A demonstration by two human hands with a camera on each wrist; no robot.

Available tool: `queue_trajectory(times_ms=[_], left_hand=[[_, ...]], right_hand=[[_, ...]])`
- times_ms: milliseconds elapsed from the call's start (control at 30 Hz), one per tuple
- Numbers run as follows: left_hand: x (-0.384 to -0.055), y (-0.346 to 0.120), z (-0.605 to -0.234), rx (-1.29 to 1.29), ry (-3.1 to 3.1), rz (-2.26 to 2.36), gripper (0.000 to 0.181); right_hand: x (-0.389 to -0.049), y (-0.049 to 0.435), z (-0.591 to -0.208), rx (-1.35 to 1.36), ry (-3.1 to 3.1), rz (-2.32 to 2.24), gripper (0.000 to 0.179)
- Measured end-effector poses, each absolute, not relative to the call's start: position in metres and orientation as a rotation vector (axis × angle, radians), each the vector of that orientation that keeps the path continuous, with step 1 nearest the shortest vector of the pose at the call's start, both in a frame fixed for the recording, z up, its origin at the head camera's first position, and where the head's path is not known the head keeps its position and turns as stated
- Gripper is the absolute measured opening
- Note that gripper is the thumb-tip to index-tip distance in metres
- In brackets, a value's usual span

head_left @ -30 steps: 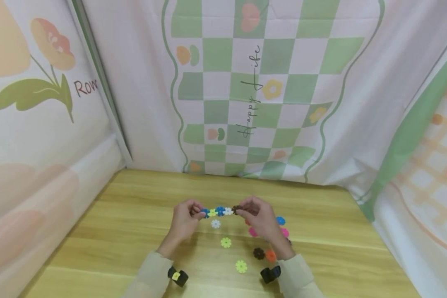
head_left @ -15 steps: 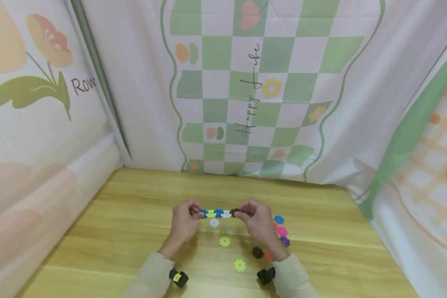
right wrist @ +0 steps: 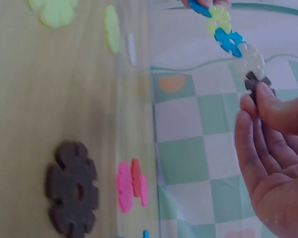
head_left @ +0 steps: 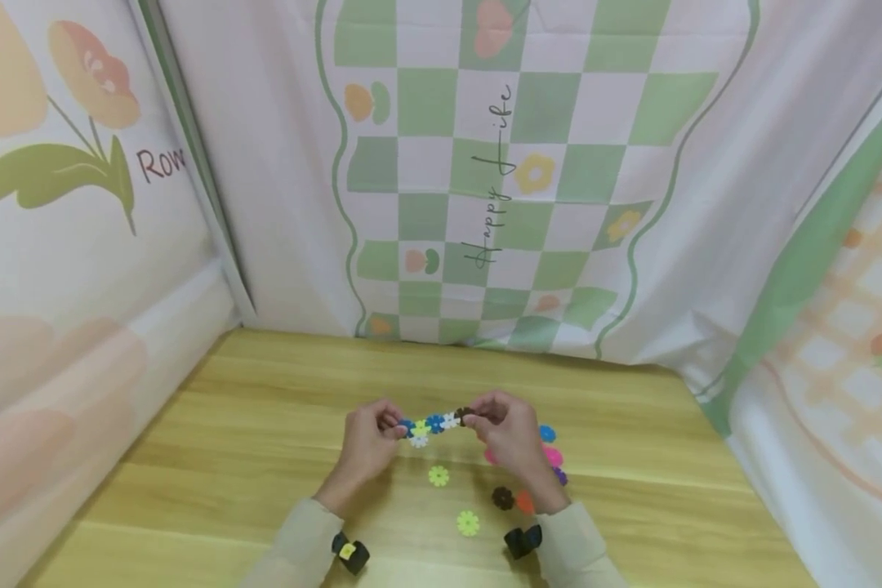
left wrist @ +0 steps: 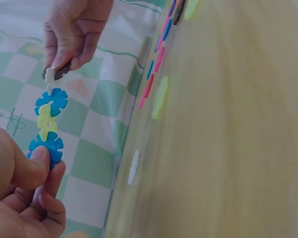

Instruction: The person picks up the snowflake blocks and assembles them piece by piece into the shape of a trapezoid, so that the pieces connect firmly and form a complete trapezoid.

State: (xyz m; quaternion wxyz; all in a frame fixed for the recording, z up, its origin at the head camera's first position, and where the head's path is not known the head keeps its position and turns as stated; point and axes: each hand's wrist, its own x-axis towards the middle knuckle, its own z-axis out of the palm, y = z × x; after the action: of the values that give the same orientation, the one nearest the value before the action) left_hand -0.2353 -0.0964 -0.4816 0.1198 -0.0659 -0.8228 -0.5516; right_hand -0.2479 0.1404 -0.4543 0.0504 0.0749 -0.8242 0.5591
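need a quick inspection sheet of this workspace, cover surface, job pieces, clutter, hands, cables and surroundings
Surface: wood-grain table, pale yellow-brown.
Job's things: chain of five flower pieces, blue, yellow-green, blue, white, brown, held above the table.
Clutter: loose pieces on the table: white piece, two yellow-green pieces, and brown piece, orange piece, purple piece, blue piece and pink pieces around the right hand and wrist, some partly hidden.
Grippers: left hand pinches the chain's blue end; right hand pinches its brown end.
Cables: nothing seen.
Surroundings: green-and-white checked fabric behind, lettered "Happy Life"; printed fabric at both sides.
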Motion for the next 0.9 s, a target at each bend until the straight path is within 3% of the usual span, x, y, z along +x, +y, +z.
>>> queue_trajectory(times_ms=[333, 567, 900], left_hand=[[-0.235, -0.104, -0.477, -0.174, -2.4, -1.746, 0.014], [-0.238, -0.118, -0.472, -0.461, -2.567, -1.726, 0.006], [-0.241, -0.123, -0.467, -0.632, -2.563, -1.859, 0.035]], right_hand=[[-0.248, 0.14, -0.446, 0.276, -2.565, 1.678, 0.012], [-0.255, 0.15, -0.437, 0.371, -2.642, 1.635, 0.011], [-0.269, 0.146, -0.415, 0.92, -2.856, 1.496, 0.009]])
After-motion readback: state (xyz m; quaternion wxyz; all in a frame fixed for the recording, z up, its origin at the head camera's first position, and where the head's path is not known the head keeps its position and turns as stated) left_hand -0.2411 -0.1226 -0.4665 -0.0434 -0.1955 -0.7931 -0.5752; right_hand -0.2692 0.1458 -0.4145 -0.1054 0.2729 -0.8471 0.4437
